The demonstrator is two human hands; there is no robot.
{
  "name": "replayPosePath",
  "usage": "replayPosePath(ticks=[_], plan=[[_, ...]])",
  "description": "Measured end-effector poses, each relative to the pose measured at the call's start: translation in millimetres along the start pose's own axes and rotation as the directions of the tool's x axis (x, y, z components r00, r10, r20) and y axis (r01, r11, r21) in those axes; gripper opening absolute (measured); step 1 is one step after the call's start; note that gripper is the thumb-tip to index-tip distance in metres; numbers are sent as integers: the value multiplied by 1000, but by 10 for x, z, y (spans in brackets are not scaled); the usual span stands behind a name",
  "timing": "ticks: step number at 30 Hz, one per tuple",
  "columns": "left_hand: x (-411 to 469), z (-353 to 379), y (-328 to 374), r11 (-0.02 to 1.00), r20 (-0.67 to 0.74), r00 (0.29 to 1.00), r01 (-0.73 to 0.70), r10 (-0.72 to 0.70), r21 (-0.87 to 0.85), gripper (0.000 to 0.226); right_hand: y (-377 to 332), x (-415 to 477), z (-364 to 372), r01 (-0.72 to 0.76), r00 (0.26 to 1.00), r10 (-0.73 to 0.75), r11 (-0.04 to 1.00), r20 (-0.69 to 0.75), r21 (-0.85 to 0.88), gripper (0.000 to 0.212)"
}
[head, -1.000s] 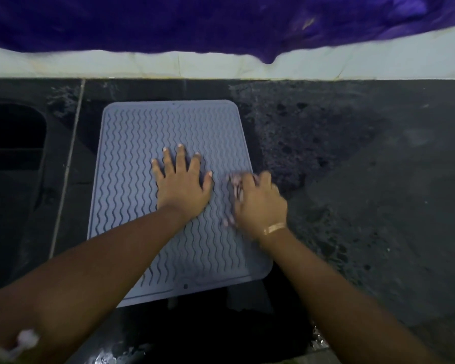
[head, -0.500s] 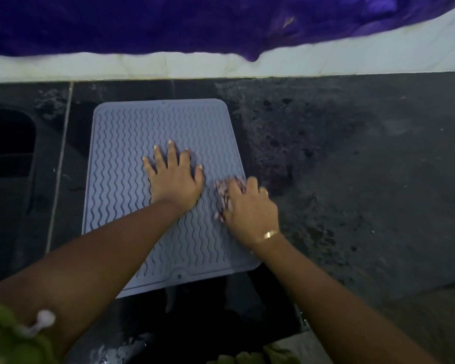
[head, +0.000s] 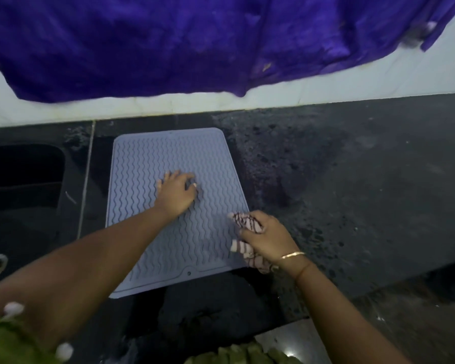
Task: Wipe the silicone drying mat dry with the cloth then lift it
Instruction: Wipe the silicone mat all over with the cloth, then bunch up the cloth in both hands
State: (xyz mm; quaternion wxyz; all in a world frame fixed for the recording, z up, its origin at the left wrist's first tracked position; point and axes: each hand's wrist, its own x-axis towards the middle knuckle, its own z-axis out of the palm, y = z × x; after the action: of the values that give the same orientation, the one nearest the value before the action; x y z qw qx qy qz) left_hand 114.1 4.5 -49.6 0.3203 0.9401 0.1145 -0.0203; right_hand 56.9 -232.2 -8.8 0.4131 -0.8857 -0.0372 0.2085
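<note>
Silicone drying mat [head: 174, 206] lies flat on the dark counter [head: 352, 193], just right of the sink [head: 24, 193], its near edge close to the counter's front lip. Left hand [head: 177, 194] sits mid-mat, fingers curled and partly spread, gripping nothing. Right hand [head: 267, 236] is clamped on the bunched striped cloth [head: 248, 224] at the mat's right edge, near corner. Risks, imo: w/ the left hand barely pinning, a hard wipe could slide the mat off the lip; counter around the mat looks wet, so underside may stay damp; lifting one-handed, the floppy mat could fold & drip.
</note>
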Motion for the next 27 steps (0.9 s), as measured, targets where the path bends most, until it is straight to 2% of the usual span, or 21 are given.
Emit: replayPosePath(ticks=[2, 3, 5, 7, 9, 11, 13, 15, 17, 20, 22, 24, 27], plan=[[-255, 5, 136, 980, -150, 987, -80, 53, -180, 23, -85, 39, 6, -8, 1000, 10, 991, -18, 130, 25], [-391, 16, 232, 962, -160, 986, -90, 49, -258, 21, -127, 46, 11, -3, 999, 9, 979, -31, 203, 23], [-627, 44, 433, 904, -63, 998, -35, 9, -425, 20, -213, 40, 15, 43, 996, -18, 950, -83, 308, 21], [-807, 52, 612, 770, 94, 993, 113, -69, -628, 23, -287, 39, 6, 84, 994, -50, 929, -102, 361, 26], [-931, 21, 739, 628, 259, 962, 258, -92, -734, 30, -324, 43, -24, 84, 996, -62, 913, -66, 399, 36], [-1008, -33, 827, 530, 400, 915, 365, -53, -765, 38, -366, 45, -100, 66, 998, -65, 939, -14, 338, 53], [-1036, -95, 880, 477, 478, 879, 414, 14, -775, 42, -395, 48, -178, 89, 994, -105, 945, 36, 314, 59], [-1015, -134, 910, 456, 493, 864, 402, 97, -794, 44, -421, 36, -255, 137, 983, -168, 936, 68, 325, 65], [-984, -154, 920, 448, 489, 866, 398, 105, -801, 49, -413, 37, -327, 165, 976, -203, 926, 80, 340, 77], [-913, -141, 914, 404, 468, 882, 410, 52, -818, 43, -364, 54, -472, 103, 982, -174, 823, 76, 559, 89], [-868, -141, 925, 331, 482, 872, 432, 83, -839, 42, -328, 100, -578, 1, 995, -67, 709, 67, 706, 82], [-835, -132, 963, 283, 529, 838, 480, 132, -830, 46, -293, 151, -679, -91, 995, 35, 700, 94, 708, 64], [-786, -55, 1053, 328, 611, 770, 538, 184, -776, 49, -214, 196, -750, -141, 977, -16, 696, 212, 704, 35]])
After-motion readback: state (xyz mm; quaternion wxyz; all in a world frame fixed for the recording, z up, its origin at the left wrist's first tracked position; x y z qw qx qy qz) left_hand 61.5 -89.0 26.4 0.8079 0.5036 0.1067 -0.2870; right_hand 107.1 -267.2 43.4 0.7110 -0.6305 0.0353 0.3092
